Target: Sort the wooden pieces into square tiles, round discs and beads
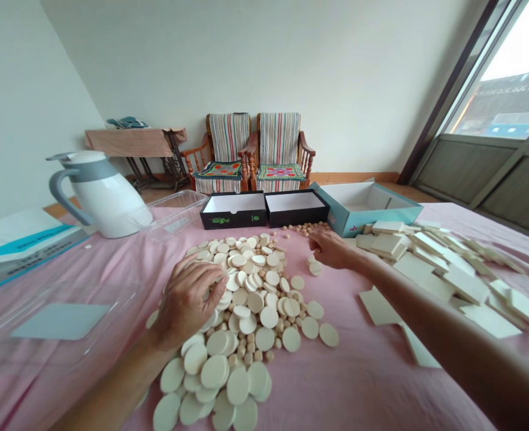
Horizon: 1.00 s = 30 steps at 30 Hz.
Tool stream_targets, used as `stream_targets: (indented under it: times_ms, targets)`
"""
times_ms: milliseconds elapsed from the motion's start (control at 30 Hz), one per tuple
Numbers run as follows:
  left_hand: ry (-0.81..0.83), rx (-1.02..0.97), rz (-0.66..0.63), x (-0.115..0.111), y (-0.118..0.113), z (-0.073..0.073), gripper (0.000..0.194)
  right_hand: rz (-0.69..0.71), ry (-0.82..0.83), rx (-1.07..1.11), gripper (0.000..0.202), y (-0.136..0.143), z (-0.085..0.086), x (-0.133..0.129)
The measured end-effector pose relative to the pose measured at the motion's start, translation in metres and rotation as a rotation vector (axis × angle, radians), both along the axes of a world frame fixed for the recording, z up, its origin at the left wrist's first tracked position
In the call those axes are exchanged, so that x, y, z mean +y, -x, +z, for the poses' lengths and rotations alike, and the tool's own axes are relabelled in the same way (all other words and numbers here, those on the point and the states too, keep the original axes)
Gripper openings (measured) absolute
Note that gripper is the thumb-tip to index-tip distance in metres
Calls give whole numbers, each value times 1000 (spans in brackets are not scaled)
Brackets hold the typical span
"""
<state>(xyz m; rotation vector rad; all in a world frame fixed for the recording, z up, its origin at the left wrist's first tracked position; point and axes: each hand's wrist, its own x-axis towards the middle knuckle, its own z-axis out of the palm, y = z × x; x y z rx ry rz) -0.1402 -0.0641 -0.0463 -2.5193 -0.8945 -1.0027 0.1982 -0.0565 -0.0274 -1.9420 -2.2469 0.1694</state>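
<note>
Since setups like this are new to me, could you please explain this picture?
No machine here: someone works bare-handed, and the picture comes from a camera worn on the head. On the pink cloth lie pale round discs mixed with small wooden pieces, and flat tiles at right. Two black boxes and a blue box stand behind. The left hand is over the discs; the right hand, curled, is near other small wooden pieces by the boxes. Whether either holds anything is hidden.

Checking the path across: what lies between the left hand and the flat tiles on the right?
In the head view, round discs and small wooden pieces lie beside the left hand, then bare pink cloth before the flat tiles.
</note>
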Motion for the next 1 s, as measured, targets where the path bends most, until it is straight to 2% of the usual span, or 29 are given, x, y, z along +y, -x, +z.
stream_targets:
  times_ms: [67,133,200,300,367,500,667,767,933,1000]
  targets:
    - [1,-1,3,0,0,0,7,-88,-102,11,24,4,-5,11]
    - [7,2,5,0,0,-1,7,-88,-148,54,27,12,-4,10]
    - [15,4,5,0,0,-1,7,9,-88,116,23,21,0,-1]
    - [21,5,10,0,0,-1,7,249,159,185,15,37,8,-26]
    - [23,8,14,0,0,-1,8,348,256,183,16,47,11,-41]
    - [29,5,16,0,0,-1,8,356,254,128,19,59,9,-55]
    - [29,2,4,0,0,-1,7,359,176,124,19,60,-2,-48]
    - [20,-2,4,1,0,-1,7,261,86,150,20,50,-7,-35]
    - [23,-6,12,1,0,-1,8,-63,-186,182,25,27,-16,-12]
    - [26,-5,12,1,0,-1,8,-86,-234,214,26,25,-15,-11]
